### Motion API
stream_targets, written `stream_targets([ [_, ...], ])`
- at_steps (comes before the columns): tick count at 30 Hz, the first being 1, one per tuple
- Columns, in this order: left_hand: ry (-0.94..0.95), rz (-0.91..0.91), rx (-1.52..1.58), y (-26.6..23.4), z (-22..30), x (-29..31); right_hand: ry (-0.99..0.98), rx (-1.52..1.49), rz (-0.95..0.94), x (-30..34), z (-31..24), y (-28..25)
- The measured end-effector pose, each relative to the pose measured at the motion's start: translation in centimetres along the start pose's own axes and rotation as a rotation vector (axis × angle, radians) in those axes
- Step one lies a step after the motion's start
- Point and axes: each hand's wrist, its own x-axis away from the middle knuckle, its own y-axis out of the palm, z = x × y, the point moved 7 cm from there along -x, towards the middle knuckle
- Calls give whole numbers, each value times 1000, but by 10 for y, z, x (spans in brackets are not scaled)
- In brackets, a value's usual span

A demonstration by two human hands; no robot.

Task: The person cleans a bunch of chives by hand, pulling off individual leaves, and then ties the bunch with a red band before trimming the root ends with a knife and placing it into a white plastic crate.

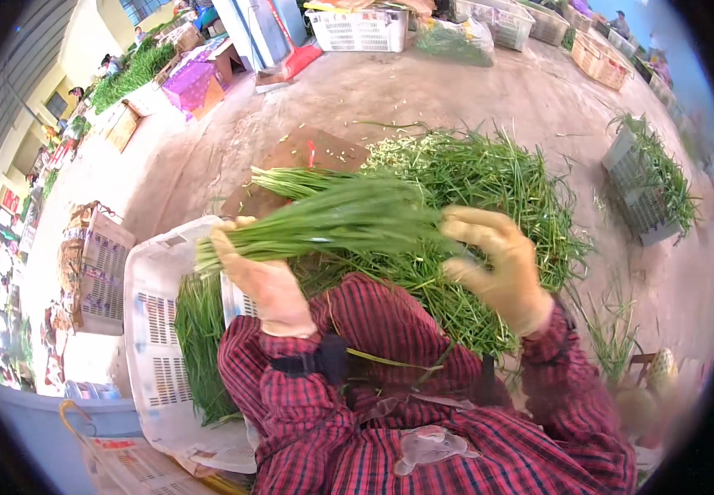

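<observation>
My left hand (270, 289), in a pale glove, grips a bunch of garlic chives (340, 219) near its pale stem ends. The leaves stretch to the right, blurred by motion. Close to the leaf tips, my gloved right hand (501, 260) has its fingers and thumb apart, with nothing visibly held. Behind the bunch lies a second bundle of chives (291, 180) on a brown board (324, 147). A large heap of loose chives (505, 190) spreads over the floor ahead and to the right. At my left, a white plastic crate (155, 330) holds stacked chives (204, 355).
Another crate (101, 272) stands farther left, beside a blue tub (35, 421). To the right is a grey crate with greens (633, 186). Along the back are a white crate (357, 31), a red dustpan (299, 59) and a purple box (192, 87). People work far left.
</observation>
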Motion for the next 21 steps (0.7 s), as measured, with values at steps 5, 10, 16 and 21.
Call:
stream_targets([
  [5, -284, -31, 214, 27, -33, 41, -326, 111, -243, -72, -59, 114],
  [10, -495, 0, 240, -17, -72, 23, 108, -262, -609, -65, -7, 199],
  [16, -346, 248, 221, -87, -80, -46, 312, -256, -578, -139, 74, 231],
  [21, -407, 422, 153, -102, -85, -50, 237, 90, -540, -254, 125, 311],
])
